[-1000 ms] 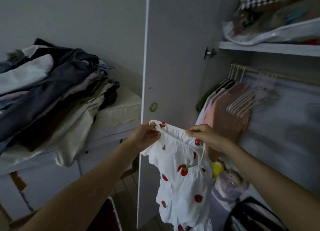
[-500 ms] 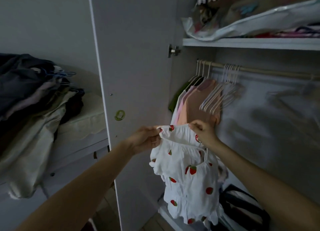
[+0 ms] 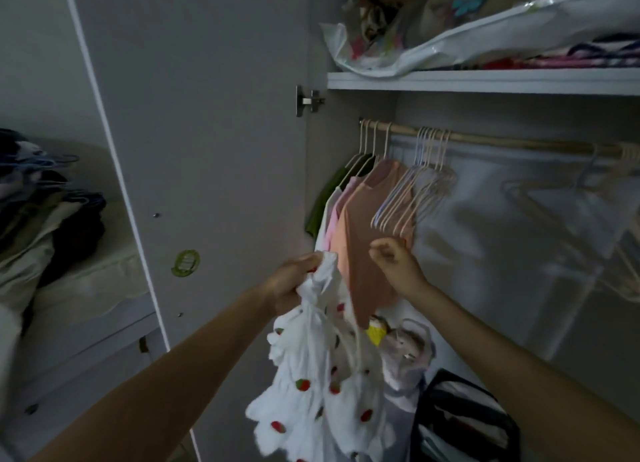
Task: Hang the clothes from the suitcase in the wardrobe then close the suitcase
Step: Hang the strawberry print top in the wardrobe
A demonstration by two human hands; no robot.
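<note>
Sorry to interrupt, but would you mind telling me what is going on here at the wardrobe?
A person is putting clothes away. The left hand grips a white strawberry-print garment, bunched and hanging down. The right hand, fingers curled and holding nothing, is just below the empty hangers on the rail. The garment is not yet on a hanger.

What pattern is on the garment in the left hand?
White with red strawberries, on the garment gripped by the left hand; head view.
</note>
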